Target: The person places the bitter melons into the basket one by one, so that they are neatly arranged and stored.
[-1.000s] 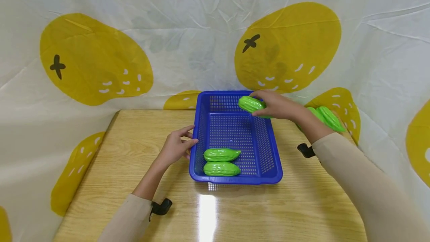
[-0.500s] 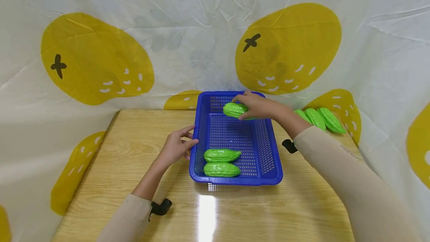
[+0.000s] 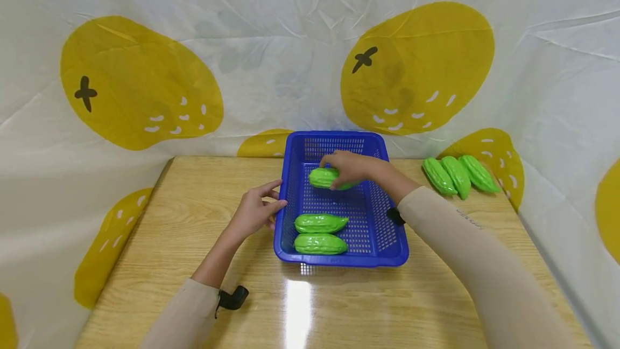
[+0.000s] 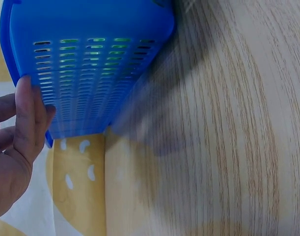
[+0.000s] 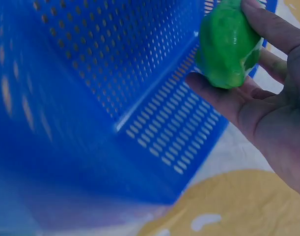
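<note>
A blue plastic basket [image 3: 404, 236] with perforated walls stands on the wooden table. My right hand [image 3: 351, 168] is inside its far half and grips a glossy bright green bitter melon [image 3: 322, 178] between thumb and fingers. The right wrist view shows the end of this bitter melon [image 5: 228, 46] between the fingertips, beside the basket wall. Two more bitter melons, one [image 3: 321, 223] behind the other [image 3: 321, 244], lie side by side at the basket's near left. With fingers fairly straight, my left hand [image 3: 254, 209] touches the left rim from outside; the left wrist view shows its fingers [image 4: 24, 108] there.
Three bitter melons lie together at the table's far right: one on the left [image 3: 438, 175], one in the middle [image 3: 456, 175], one on the right [image 3: 478, 174]. A white cloth [image 3: 271, 85] with yellow fruit prints hangs behind the wooden table [image 3: 203, 193] and along its sides.
My right hand has carried the bitter melon left and nearer from the basket's far right corner, and lower into the basket. The left hand and basket stay put.
</note>
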Available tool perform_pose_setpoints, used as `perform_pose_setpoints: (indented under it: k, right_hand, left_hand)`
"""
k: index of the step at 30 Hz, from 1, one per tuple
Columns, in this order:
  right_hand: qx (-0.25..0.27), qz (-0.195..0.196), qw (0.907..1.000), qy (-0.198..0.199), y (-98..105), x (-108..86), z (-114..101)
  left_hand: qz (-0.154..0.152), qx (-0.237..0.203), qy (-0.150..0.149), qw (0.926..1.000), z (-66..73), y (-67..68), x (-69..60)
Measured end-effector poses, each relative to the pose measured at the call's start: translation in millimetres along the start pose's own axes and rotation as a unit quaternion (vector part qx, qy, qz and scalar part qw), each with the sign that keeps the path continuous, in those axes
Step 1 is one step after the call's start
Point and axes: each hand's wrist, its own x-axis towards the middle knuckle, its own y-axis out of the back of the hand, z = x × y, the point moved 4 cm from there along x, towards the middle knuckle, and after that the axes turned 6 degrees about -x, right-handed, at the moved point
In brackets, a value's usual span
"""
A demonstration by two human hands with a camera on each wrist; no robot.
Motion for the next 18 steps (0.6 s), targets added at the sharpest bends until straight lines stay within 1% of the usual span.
perform_pose_setpoints:
  k: [6,9,18]
  right_hand:
    - [0.006,-0.055,0.9984,-0.012,-14.2,8.6,-3.1]
    - [0.009,-0.074,0.9971,-0.016,-19.9,11.8,-4.7]
    - [0.010,-0.105,0.9941,-0.027,-33.7,19.1,-7.8]
  left_hand:
    - [-0.002,0.003,0.001,1.0000,-0.7,0.1,-0.4]
    - [-0.002,0.004,0.002,1.0000,0.0,0.3,-0.7]
    - [-0.002,0.002,0.005,1.0000,2.0,0.3,-0.5]
